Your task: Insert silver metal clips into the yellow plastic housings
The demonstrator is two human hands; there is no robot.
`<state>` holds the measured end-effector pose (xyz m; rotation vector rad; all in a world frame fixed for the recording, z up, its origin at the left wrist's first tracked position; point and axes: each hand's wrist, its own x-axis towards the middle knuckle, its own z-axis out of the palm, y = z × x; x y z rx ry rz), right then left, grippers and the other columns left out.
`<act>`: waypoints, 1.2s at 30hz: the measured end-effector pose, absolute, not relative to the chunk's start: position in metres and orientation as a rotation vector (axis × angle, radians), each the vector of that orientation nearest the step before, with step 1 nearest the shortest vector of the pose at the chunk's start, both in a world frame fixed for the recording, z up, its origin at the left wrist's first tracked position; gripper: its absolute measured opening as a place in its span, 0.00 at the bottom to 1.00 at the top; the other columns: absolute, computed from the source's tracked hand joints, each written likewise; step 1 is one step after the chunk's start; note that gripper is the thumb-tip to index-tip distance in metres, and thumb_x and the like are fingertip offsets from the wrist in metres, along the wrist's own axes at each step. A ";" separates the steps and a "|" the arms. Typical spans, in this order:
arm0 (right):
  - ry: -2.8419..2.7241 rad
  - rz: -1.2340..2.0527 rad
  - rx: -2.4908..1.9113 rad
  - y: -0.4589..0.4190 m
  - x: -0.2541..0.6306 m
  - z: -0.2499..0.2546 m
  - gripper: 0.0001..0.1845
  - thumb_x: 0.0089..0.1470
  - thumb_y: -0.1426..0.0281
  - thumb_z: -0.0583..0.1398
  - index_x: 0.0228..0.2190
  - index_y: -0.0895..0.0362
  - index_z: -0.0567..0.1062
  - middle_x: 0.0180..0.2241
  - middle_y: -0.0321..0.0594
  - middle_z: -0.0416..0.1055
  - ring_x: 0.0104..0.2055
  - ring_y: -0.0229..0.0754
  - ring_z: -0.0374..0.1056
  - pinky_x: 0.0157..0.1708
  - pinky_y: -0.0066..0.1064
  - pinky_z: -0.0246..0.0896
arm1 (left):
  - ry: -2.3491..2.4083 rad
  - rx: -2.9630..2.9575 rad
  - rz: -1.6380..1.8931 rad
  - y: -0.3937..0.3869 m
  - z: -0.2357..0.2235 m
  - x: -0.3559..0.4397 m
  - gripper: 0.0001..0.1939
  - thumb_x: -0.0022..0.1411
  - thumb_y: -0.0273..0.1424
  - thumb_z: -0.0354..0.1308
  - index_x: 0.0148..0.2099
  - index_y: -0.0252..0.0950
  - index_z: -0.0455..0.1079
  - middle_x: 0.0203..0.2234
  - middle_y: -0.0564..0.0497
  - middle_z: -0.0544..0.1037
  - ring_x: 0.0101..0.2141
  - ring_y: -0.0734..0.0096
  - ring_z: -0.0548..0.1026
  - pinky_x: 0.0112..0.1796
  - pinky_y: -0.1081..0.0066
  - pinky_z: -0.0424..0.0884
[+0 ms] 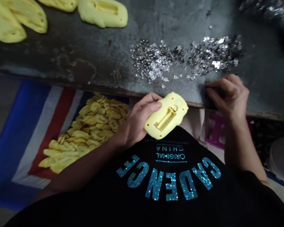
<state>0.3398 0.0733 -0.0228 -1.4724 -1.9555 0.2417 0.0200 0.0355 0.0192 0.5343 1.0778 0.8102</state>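
Note:
My left hand (143, 118) grips a yellow plastic toy shell (156, 123) by its left side, thumb on top. The shell has a rectangular battery compartment, several small screw holes and a cluster of tiny speaker holes, and it is held just off the table's front edge. My right hand (229, 94) rests at the table edge with thumb and forefinger pinched together; whatever lies between the fingertips is too small and dark to make out. Just beyond it, small shiny metal pieces (213, 55) are spread in a loose pile on the table.
Further yellow shells (104, 14) lie at the back left of the worn dark metal table (109, 60). Below on the left, a striped sack (38, 126) holds many yellow shell parts (92, 123). A purple plastic stool (215, 129) stands under the table. More shiny pieces (269, 9) sit at top right.

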 end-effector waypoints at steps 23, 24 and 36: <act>-2.513 0.271 -0.945 0.023 0.257 0.067 0.05 0.79 0.68 0.65 0.52 0.47 0.82 0.46 0.40 0.85 0.43 0.48 0.78 0.43 0.45 0.73 | 0.985 0.593 0.866 0.012 0.043 0.019 0.10 0.73 0.30 0.64 0.39 0.38 0.67 0.30 0.56 0.71 0.29 0.75 0.70 0.30 0.74 0.66; -2.540 0.264 -0.960 0.023 0.256 0.070 0.06 0.81 0.67 0.63 0.52 0.46 0.82 0.46 0.40 0.85 0.43 0.48 0.78 0.43 0.46 0.73 | 0.978 0.594 0.874 0.011 0.044 0.019 0.10 0.73 0.30 0.65 0.39 0.38 0.67 0.30 0.56 0.71 0.29 0.75 0.70 0.30 0.74 0.66; -2.519 0.557 -1.118 0.026 0.248 0.081 0.11 0.81 0.59 0.61 0.46 0.43 0.85 0.41 0.41 0.81 0.46 0.54 0.77 0.51 0.53 0.77 | 0.982 0.578 0.914 0.009 0.037 0.022 0.12 0.70 0.33 0.69 0.36 0.38 0.70 0.30 0.54 0.72 0.31 0.71 0.70 0.33 0.69 0.66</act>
